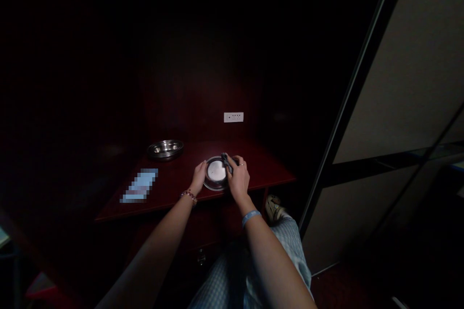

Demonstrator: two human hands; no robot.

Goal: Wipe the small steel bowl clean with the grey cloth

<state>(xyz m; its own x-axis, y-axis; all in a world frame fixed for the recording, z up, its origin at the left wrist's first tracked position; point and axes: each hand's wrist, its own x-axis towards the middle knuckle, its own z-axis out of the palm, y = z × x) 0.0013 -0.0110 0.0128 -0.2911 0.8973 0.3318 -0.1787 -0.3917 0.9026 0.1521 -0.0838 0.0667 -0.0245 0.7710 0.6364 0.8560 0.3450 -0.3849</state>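
Note:
A round, shiny metal plate (216, 171) is tilted slightly near the front edge of the dark red desk (192, 154). My left hand (197, 176) grips its left rim, thumb on the upper side. On the plate's right side my right hand (238, 175) pinches a dark, patterned cloth (227, 161) against the surface. The cloth is mostly covered by my fingers. Toward the back left of the desk sit shiny metal dishes (166, 148), apparently stacked, apart from both hands.
A blurred-out light blue rectangle (140, 185) lies at the desk's left. The back wall bears a white power socket (234, 117). A drawer pull (201, 257) is below the desktop. A pale sliding door panel (398, 82) stands at right. My knee and shoe (274, 208) are under the desk's right end.

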